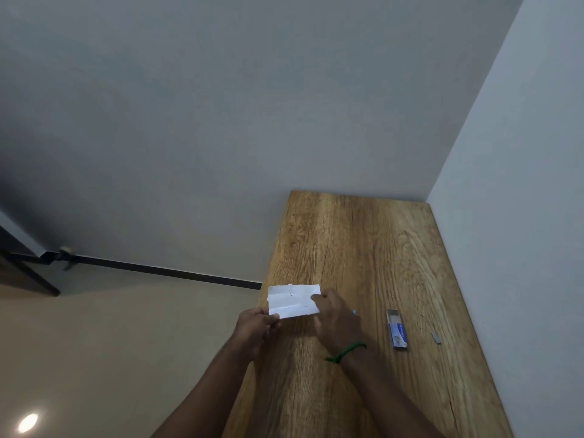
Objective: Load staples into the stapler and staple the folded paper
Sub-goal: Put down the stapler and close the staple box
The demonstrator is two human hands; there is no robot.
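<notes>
A folded, creased white paper (292,301) is held just above the left edge of the wooden table (363,248). My left hand (256,324) pinches its lower left corner. My right hand (338,320), with a green thread at the wrist, is closed over the paper's right edge. A small blue tip (354,312) sticks out past its knuckles; it looks like the stapler, the rest of which is hidden in the hand. To the right lies an open blue and white staple box (397,332) with its tray slid out. A loose strip of staples (436,337) rests further right.
The table stands in a corner, with the wall along its right side and far end. Its left edge drops to a beige floor (126,343). A dark piece of furniture (28,276) stands far left.
</notes>
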